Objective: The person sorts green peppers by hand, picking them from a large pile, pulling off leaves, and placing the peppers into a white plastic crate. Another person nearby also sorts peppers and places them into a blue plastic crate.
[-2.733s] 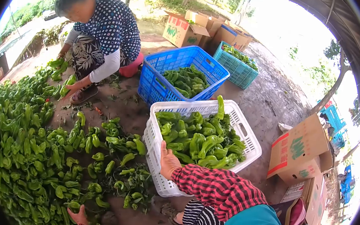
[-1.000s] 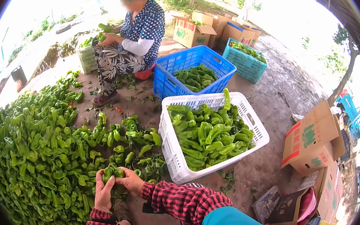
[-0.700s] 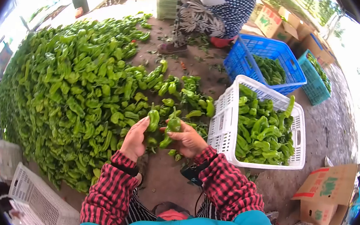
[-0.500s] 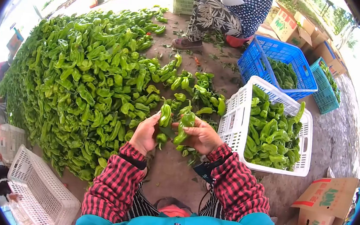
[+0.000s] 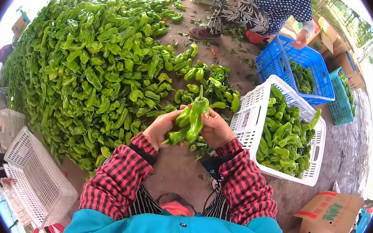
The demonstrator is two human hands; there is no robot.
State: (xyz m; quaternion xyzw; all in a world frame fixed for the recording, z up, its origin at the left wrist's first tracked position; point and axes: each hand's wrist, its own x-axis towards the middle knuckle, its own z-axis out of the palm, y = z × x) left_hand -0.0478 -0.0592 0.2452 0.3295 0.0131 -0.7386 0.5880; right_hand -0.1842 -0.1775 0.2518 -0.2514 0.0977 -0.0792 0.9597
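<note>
Both hands are close together in front of me, full of green peppers. My left hand (image 5: 162, 127) is closed around a few of them, with one pepper (image 5: 177, 136) sticking out low by the palm. A longer green pepper (image 5: 198, 115), stem upward, is gripped by my right hand (image 5: 216, 129), its thumb pressed on the side. The peppers of the two hands touch and overlap, so some fingers are hidden. Just left of my hands rises a large heap of green peppers (image 5: 96, 72). To the right stands a white crate (image 5: 250, 127) partly filled with peppers (image 5: 285, 137).
A blue crate (image 5: 270, 61) and a teal crate (image 5: 339, 111) with green produce stand beyond the white one. Another person (image 5: 277, 10) sits by the blue crate. White crates (image 5: 41, 179) lie at lower left, cardboard boxes (image 5: 327, 215) at lower right.
My hands have come together, bringing their peppers into contact. The view has shifted slightly. The other person's hand now reaches over the blue crate.
</note>
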